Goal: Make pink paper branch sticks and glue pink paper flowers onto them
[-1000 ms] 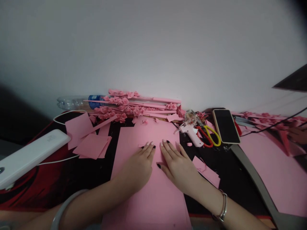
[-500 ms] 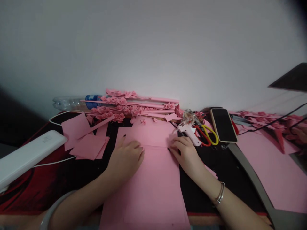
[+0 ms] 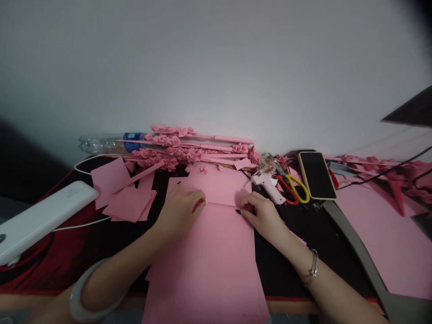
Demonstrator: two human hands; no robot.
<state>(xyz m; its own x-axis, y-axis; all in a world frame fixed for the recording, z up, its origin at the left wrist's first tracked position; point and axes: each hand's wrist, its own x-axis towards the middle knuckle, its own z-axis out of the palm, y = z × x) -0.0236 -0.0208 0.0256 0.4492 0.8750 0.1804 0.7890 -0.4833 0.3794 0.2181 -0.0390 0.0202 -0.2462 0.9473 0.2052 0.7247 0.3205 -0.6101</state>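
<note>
Several sheets of pink paper (image 3: 219, 261) lie stacked in front of me, reaching over the table's near edge. A narrow rolled or folded edge (image 3: 221, 206) of the top sheet runs between my hands. My left hand (image 3: 184, 207) has its thumb and fingers closed on the left end of that edge, with its index finger raised. At the right end, my right hand (image 3: 258, 209) pinches the edge between thumb and fingertips. Just beyond lie small pink paper flowers (image 3: 203, 170). The exact fingertip contact is partly hidden.
Paper flower stems (image 3: 182, 153) line the wall beside a plastic bottle (image 3: 104, 143). To the right are a pink glue gun (image 3: 270, 186), scissors (image 3: 297, 189) and a phone (image 3: 317, 175). A white power strip (image 3: 47, 220) and square paper pieces (image 3: 128, 204) lie left.
The far edge of the top sheet has become a raised narrow roll or fold between my hands. My left fingers have curled in more tightly. The view has shifted slightly.
</note>
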